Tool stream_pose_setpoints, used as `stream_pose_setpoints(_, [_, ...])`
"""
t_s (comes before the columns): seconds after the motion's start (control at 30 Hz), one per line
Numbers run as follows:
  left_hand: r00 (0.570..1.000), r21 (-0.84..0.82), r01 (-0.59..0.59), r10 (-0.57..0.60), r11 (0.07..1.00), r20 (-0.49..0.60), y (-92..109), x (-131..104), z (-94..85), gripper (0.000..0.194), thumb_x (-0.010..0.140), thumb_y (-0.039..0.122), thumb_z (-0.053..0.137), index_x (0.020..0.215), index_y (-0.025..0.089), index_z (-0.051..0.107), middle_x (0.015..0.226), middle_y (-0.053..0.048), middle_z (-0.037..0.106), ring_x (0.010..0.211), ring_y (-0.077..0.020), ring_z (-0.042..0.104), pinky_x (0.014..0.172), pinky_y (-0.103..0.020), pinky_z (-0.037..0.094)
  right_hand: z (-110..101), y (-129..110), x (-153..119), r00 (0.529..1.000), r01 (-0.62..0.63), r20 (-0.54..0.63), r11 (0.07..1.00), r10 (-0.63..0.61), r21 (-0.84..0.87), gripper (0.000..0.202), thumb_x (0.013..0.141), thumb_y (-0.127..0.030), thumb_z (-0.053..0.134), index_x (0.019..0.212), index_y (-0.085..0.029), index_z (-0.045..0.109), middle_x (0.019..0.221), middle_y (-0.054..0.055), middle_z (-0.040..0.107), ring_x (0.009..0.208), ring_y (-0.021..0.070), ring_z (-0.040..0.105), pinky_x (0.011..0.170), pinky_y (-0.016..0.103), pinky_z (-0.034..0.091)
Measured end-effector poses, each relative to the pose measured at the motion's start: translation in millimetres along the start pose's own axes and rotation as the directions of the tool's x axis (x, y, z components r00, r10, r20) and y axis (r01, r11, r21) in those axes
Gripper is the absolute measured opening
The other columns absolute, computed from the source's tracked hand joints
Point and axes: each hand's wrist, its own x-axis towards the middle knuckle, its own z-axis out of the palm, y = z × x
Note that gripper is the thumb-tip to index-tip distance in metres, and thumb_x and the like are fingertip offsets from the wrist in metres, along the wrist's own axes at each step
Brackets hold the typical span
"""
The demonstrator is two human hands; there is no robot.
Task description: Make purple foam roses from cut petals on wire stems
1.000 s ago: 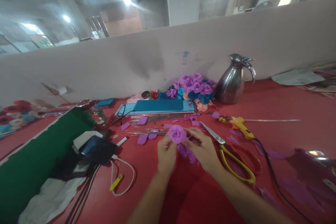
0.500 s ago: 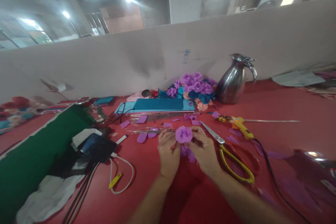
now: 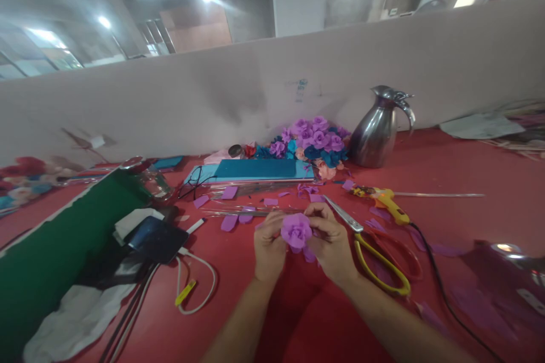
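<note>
A purple paper flower with layered, curled petals is between my two hands, just above the red table. My left hand is closed around its left side, the fingers curled behind the bloom. On the right edge, my right hand pinches a petal between thumb and fingers. The underside of the flower is hidden. Loose purple paper petals lie left of my hands. Beside my right hand rest large scissors with yellow and red handles, their blades pointing away from me.
A yellow glue gun with a black cord lies at the right. Behind are finished paper flowers, blue paper sheets and a steel jug. At the left are a dark phone-like slab, a white cable and a green panel.
The flower has tilted and sits slightly lower, with its outer petals showing more. My left hand has turned a little around it. My right hand remains at its right edge.
</note>
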Motion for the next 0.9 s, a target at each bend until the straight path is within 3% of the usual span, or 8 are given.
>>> stream_pose_setpoints(0.3, [0.950, -0.104, 0.312, -0.313, 0.944, 0.007, -19, -6, 3.2, 0.014, 0.070, 0.024, 0.073, 0.083, 0.021, 0.078, 0.079, -0.004, 0.072, 0.076, -0.0190, 0.062, 0.078, -0.033, 0.050, -1, 8, 3, 0.988, -0.145, -0.038, 0.988, 0.147, 0.057, 0.010, 0.071, -0.032, 0.074, 0.077, -0.024, 0.074, 0.087, 0.003, 0.053, 0.083, 0.0185, 0.050, 0.071, 0.030, 0.044])
stream_pose_setpoints(0.5, [0.902, -0.192, 0.426, -0.431, 0.884, 0.014, -11, -3, 7.0, 0.018, 0.069, 0.030, 0.074, 0.082, 0.019, 0.078, 0.076, -0.004, 0.073, 0.073, -0.0175, 0.063, 0.074, -0.029, 0.050, 1, 12, 4, 0.972, -0.230, -0.022, 0.965, 0.234, 0.128, 0.016, 0.071, -0.037, 0.073, 0.080, -0.024, 0.076, 0.088, 0.004, 0.058, 0.086, 0.0195, 0.054, 0.075, 0.032, 0.046])
stream_pose_setpoints(0.7, [0.837, -0.352, 0.533, -0.542, 0.769, 0.083, -1, 2, 11.8, 0.014, 0.066, 0.026, 0.076, 0.076, 0.017, 0.077, 0.067, -0.003, 0.071, 0.063, -0.0125, 0.060, 0.066, -0.024, 0.048, 2, 14, 4, 0.927, -0.371, -0.007, 0.917, 0.376, 0.146, 0.018, 0.068, -0.039, 0.075, 0.076, -0.023, 0.076, 0.085, 0.004, 0.064, 0.086, 0.0202, 0.057, 0.078, 0.033, 0.047])
stream_pose_setpoints(0.9, [0.739, -0.475, 0.608, -0.672, 0.636, 0.045, 5, 7, 11.5, 0.016, 0.056, 0.024, 0.081, 0.068, 0.015, 0.075, 0.062, -0.002, 0.070, 0.054, -0.0094, 0.060, 0.060, -0.021, 0.047, 4, 13, 6, 0.861, -0.483, -0.039, 0.840, 0.506, 0.247, 0.028, 0.060, -0.039, 0.078, 0.081, -0.021, 0.074, 0.084, 0.004, 0.070, 0.079, 0.0200, 0.062, 0.072, 0.032, 0.048])
